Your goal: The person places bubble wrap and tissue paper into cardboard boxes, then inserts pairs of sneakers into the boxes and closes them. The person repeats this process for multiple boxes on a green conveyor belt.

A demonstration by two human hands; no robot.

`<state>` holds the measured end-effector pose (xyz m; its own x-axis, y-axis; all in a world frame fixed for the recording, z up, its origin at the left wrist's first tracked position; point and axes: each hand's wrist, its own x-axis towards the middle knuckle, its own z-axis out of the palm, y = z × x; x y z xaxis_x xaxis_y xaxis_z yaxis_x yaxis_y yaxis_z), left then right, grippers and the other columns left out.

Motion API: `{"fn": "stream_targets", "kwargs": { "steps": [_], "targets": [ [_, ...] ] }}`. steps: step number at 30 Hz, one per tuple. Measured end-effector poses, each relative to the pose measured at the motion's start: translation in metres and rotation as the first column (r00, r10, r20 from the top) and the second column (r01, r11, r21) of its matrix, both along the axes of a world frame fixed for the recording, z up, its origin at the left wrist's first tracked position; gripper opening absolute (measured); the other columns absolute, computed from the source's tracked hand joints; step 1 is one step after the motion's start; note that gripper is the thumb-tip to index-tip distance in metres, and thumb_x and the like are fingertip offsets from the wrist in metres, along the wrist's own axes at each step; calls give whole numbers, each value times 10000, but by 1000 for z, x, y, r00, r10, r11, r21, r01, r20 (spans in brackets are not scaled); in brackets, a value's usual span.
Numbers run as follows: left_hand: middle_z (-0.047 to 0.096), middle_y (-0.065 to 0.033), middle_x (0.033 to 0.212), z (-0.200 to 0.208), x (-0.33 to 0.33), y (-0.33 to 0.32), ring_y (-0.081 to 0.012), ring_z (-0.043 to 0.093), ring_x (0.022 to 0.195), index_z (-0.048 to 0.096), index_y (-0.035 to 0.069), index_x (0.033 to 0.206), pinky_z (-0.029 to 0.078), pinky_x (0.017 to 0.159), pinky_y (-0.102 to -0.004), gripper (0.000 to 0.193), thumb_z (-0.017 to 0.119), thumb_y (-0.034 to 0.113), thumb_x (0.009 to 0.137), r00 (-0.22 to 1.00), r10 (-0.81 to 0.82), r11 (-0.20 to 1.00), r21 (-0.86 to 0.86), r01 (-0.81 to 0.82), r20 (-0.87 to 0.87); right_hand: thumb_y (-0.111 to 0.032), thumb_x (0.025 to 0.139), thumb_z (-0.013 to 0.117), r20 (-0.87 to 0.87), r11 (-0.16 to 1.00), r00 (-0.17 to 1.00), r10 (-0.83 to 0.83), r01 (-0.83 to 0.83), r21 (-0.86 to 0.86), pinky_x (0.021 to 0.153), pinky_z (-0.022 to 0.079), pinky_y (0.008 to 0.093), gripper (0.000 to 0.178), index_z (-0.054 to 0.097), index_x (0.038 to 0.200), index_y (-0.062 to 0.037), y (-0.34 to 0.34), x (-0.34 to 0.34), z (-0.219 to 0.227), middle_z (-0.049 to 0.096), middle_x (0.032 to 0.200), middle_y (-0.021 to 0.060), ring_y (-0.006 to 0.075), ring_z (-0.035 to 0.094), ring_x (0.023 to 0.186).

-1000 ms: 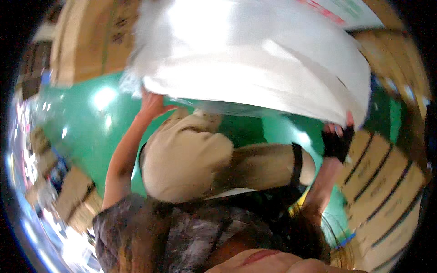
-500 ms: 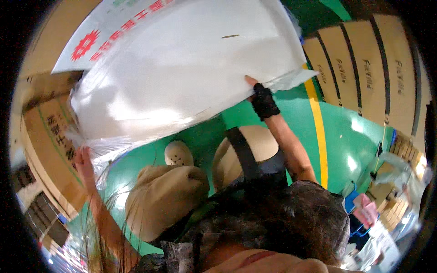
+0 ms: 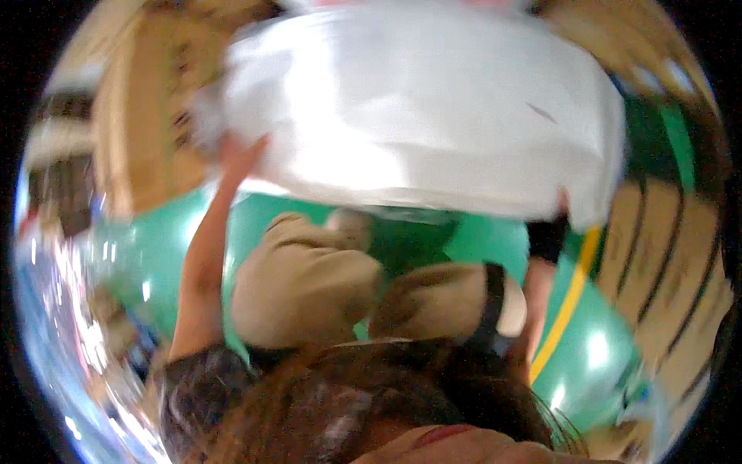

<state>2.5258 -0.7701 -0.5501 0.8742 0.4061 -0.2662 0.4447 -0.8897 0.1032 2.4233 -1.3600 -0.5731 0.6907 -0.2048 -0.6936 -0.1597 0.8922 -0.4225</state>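
A large white plastic-wrapped package [image 3: 417, 116] spans the upper middle, with red print at its far edge and a thin dark mark on its right part. My left hand [image 3: 243, 158] grips its near left edge, thumb over the top and the other fingers mostly hidden. At the near right corner, my right hand [image 3: 563, 205] holds the edge with the thumb up on the white surface. Its other fingers are out of sight beneath. A black wrist wrap [image 3: 546, 240] covers my right wrist. Motion blurs the picture.
Brown cardboard boxes stand at the left [image 3: 139, 124], and a row of upright cartons [image 3: 657, 255] with dark gaps is at the right. A yellow line [image 3: 568, 309] crosses the green floor [image 3: 193, 232]. My bent knees [image 3: 309, 290] are just below the package.
The view has swung, so the package now lies more level and further right. My left hand has gone from the loose film at the left corner onto the package's near edge.
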Motion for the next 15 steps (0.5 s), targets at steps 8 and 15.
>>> {"fn": "stream_targets", "kwargs": {
  "steps": [8, 15],
  "targets": [
    [416, -271, 1153, 33, -22, 29, -389, 428, 1061, 211, -80, 1248, 355, 896, -425, 966, 674, 490, 621, 987, 133, 988, 72, -140, 94, -316, 728, 589, 14, 999, 1000, 14, -14, 33, 983, 247, 489, 630, 346, 1253, -66, 34, 4, 19, 357, 1282, 125, 305, 319, 1174],
    [387, -245, 1205, 63, -45, -3, -372, 330, 1158, 239, 4, 1279, 326, 924, -402, 788, 638, 376, 710, 905, -237, 917, 389, 89, 353, -287, 738, 587, -21, 996, 999, 40, -41, -78, 985, 251, 488, 619, 338, 1251, -47, 14, 3, 4, 347, 1280, 144, 311, 327, 1164]
  ]
}}
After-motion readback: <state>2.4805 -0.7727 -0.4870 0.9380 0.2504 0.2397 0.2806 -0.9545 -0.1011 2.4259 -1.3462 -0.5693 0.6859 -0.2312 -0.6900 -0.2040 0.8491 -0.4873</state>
